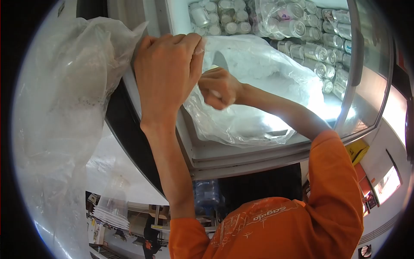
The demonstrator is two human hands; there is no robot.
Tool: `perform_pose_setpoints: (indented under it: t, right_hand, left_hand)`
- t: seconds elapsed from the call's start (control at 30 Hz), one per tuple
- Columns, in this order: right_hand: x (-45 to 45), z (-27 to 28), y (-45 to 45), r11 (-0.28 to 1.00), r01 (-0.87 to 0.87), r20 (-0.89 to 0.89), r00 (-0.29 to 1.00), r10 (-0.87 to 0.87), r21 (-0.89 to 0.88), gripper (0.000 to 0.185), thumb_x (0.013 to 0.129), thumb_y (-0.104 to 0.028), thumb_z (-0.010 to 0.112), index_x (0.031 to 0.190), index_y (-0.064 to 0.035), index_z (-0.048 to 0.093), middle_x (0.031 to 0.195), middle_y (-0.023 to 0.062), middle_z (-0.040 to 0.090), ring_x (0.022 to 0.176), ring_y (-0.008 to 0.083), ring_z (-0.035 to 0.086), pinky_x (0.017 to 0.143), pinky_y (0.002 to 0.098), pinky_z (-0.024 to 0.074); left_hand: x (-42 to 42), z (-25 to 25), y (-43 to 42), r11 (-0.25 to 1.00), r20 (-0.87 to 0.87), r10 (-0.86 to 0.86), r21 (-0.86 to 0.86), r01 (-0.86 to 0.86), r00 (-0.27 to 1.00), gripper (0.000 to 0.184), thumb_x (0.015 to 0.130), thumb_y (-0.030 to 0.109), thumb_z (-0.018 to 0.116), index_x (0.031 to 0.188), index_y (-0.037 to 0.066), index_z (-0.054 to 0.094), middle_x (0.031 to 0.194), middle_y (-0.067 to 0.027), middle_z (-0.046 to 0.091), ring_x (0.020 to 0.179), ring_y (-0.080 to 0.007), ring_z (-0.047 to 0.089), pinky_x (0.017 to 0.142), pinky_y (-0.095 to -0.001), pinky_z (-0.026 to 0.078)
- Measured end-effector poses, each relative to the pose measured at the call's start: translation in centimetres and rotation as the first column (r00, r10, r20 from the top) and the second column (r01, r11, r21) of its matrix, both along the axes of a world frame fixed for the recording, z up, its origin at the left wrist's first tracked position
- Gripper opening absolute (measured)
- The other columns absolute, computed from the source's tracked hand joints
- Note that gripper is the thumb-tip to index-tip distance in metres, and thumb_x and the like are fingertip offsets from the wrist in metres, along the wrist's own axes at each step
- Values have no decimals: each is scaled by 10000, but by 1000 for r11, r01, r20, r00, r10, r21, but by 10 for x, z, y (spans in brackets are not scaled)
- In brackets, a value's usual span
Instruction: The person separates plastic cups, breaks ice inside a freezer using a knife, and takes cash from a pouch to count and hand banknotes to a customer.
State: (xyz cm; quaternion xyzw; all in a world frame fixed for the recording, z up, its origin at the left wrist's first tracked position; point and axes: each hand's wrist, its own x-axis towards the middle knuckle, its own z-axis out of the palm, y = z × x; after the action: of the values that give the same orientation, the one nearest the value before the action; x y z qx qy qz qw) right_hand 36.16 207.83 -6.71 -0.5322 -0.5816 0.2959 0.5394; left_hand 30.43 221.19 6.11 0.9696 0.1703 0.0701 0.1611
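A large clear plastic bag [267, 60], its mouth spread wide, lies inside an open glass-lidded chest freezer [258, 156]. Whitish, frosty-looking contents show through it. My left hand [168, 69] is closed at the bag's near left edge, with a bit of plastic pinched at the fingertips. Over the bag's opening, my right hand [219, 87] is curled into a fist. Something small and pale shows at its fingers, but I cannot make out what it is. A grey curved shape, unclear, appears just beyond that fist.
Several rows of cans [315, 52] and clear-wrapped packs fill the freezer's far side. The sliding glass lid [362, 86] stands at the right. Another big plastic bag [64, 95] is bunched at the left. A blue water jug [208, 193] sits below the freezer's edge.
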Motion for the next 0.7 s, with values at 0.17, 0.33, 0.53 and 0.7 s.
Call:
perform_pose_setpoints:
  t: [0.17,0.33,0.53,0.7]
  right_hand:
    - [-11,-20,13,998,59,36,998,-57,-37,93,623,-50,540,598,-24,454,534,108,480,491,295,505,473,384,420]
    - [6,-27,-1,996,-12,67,998,18,-86,117,647,-90,570,615,-47,466,536,91,488,503,294,522,471,387,425]
    - [-7,0,13,996,12,-9,1000,-13,-87,104,655,-83,552,603,-33,477,555,138,512,522,342,528,486,411,421]
    - [28,-66,-14,882,118,64,993,-100,-456,152,716,-95,516,585,-29,474,647,148,546,594,313,549,535,396,424]
  left_hand:
    - [-1,-5,5,1000,64,-5,-6,6,998,126,818,167,586,783,52,623,645,-72,590,581,-223,520,652,-322,382]
    - [-1,-3,-2,999,34,13,-43,-11,999,135,797,154,585,699,64,605,607,-44,586,590,-209,545,671,-321,394]
    - [0,-5,-1,998,29,9,-58,-8,1000,138,822,169,586,791,41,626,627,-59,580,563,-208,500,654,-315,377]
    - [1,-1,0,998,20,14,-61,-13,1000,117,818,159,587,802,52,629,651,-63,593,583,-216,511,659,-323,378]
